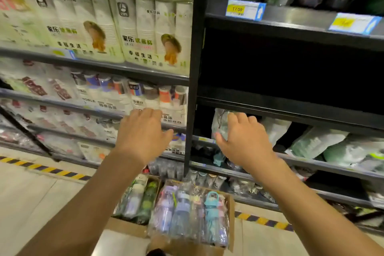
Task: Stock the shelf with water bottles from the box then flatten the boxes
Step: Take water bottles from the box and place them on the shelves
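Two open cardboard boxes stand on the floor below me. The right box [231, 212] is full of plastic-wrapped water bottles [182, 210] in purple, blue and pink. The left box [124, 227] holds green and pale bottles [139, 199]. My left hand [141, 135] hovers palm down with loosely curled fingers, holding nothing, in front of the left shelf. My right hand [243, 137] reaches toward a bagged bottle [220, 124] on the dark right shelf [291, 110]; its fingers lie on the bag, and whether they hold it I cannot tell.
A black upright post [193, 81] divides the shelving. The left bays hold packs of paper cups [145, 33]. Pale bagged goods [318, 143] lie further right on the shelf. Price tags [245, 9] hang above. Yellow-black tape [47, 169] marks the floor.
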A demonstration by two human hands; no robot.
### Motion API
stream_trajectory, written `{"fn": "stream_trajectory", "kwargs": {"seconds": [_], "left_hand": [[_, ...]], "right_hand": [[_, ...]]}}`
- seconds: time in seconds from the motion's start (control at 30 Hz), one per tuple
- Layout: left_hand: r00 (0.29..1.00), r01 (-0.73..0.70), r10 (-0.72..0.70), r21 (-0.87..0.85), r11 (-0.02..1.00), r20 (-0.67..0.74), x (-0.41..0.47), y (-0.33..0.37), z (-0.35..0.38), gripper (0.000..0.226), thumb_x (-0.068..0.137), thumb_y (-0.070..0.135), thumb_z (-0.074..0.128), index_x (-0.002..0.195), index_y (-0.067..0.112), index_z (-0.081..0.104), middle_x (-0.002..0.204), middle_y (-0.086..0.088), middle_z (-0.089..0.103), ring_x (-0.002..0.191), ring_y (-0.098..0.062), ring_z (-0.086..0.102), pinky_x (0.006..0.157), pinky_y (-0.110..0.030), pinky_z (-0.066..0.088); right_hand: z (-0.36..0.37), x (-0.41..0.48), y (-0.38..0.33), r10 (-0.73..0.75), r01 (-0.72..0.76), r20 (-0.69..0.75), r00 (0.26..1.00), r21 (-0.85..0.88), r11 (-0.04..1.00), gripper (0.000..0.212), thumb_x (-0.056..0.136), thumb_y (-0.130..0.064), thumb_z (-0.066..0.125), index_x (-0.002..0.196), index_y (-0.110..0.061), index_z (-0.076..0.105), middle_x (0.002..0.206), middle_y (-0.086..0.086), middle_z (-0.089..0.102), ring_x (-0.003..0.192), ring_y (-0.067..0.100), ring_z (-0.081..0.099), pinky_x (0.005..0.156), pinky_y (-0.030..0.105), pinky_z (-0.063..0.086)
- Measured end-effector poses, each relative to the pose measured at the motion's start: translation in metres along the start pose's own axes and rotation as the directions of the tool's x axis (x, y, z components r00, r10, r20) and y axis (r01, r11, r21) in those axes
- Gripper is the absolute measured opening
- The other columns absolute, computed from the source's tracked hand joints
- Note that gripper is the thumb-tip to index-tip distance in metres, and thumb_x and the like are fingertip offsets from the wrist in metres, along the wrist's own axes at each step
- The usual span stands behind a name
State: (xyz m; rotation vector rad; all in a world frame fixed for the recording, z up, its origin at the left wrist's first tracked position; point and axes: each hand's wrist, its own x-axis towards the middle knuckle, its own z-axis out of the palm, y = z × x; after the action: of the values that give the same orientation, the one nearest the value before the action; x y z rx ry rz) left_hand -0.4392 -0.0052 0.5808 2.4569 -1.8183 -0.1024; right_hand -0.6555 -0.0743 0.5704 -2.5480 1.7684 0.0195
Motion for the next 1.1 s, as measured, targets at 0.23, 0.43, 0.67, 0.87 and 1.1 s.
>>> {"fn": "stream_trajectory", "kwargs": {"seconds": [0.23, 0.43, 0.67, 0.87, 1.1], "left_hand": [[0.992, 0.097, -0.096, -0.016, 0.995, 0.076, -0.014, -0.107, 0.059, 0.062, 0.098, 0.055, 0.056, 0.144, 0.015, 0.054, 0.137, -0.009, 0.062, 0.126, -0.034, 0.055, 0.100, -0.045, 0.048], [0.937, 0.234, -0.227, 0.005, 0.972, 0.265, 0.013, -0.233, 0.129, 0.060, 0.095, 0.057, 0.061, 0.138, 0.015, 0.058, 0.133, -0.014, 0.063, 0.123, -0.040, 0.053, 0.096, -0.049, 0.048], [0.815, 0.285, -0.268, 0.048, 0.957, 0.513, 0.056, -0.356, 0.259, 0.055, 0.097, 0.050, 0.056, 0.138, 0.014, 0.055, 0.136, -0.014, 0.060, 0.125, -0.041, 0.051, 0.098, -0.049, 0.045], [0.746, 0.300, -0.263, 0.044, 0.953, 0.611, 0.082, -0.418, 0.408, 0.057, 0.096, 0.055, 0.056, 0.138, 0.017, 0.052, 0.125, -0.012, 0.062, 0.113, -0.037, 0.055, 0.090, -0.045, 0.048], [0.661, 0.506, -0.374, -0.017, 0.862, 0.650, 0.113, -0.470, 0.615, 0.099, 0.086, 0.063, 0.070, 0.158, 0.010, 0.026, 0.153, -0.017, 0.045, 0.138, -0.041, 0.042, 0.110, -0.055, 0.042]], "right_hand": [[0.060, 0.005, -0.088, -0.059, 0.055, 0.129, 0.990, 0.033, 0.998, 0.065, 0.102, -0.059, 0.043, 0.149, -0.014, 0.040, 0.144, 0.011, 0.048, 0.132, 0.037, 0.045, 0.107, 0.048, 0.041], [0.143, 0.038, -0.201, -0.052, 0.026, 0.330, 0.942, 0.084, 0.996, 0.067, 0.103, -0.057, 0.044, 0.151, -0.011, 0.037, 0.148, 0.014, 0.044, 0.134, 0.039, 0.040, 0.109, 0.050, 0.037], [0.285, 0.076, -0.317, -0.022, -0.059, 0.580, 0.815, 0.121, 0.991, 0.068, 0.103, -0.055, 0.043, 0.152, -0.009, 0.037, 0.156, 0.016, 0.036, 0.144, 0.042, 0.032, 0.115, 0.053, 0.035], [0.438, 0.105, -0.366, 0.011, -0.142, 0.635, 0.772, 0.156, 0.977, 0.072, 0.101, -0.054, 0.048, 0.154, -0.007, 0.035, 0.153, 0.019, 0.040, 0.141, 0.039, 0.039, 0.111, 0.046, 0.037], [0.643, 0.145, -0.392, 0.121, -0.350, 0.713, 0.691, 0.183, 0.919, 0.090, 0.097, -0.067, 0.049, 0.160, -0.010, 0.019, 0.162, 0.017, 0.031, 0.146, 0.040, 0.034, 0.112, 0.050, 0.038]]}}
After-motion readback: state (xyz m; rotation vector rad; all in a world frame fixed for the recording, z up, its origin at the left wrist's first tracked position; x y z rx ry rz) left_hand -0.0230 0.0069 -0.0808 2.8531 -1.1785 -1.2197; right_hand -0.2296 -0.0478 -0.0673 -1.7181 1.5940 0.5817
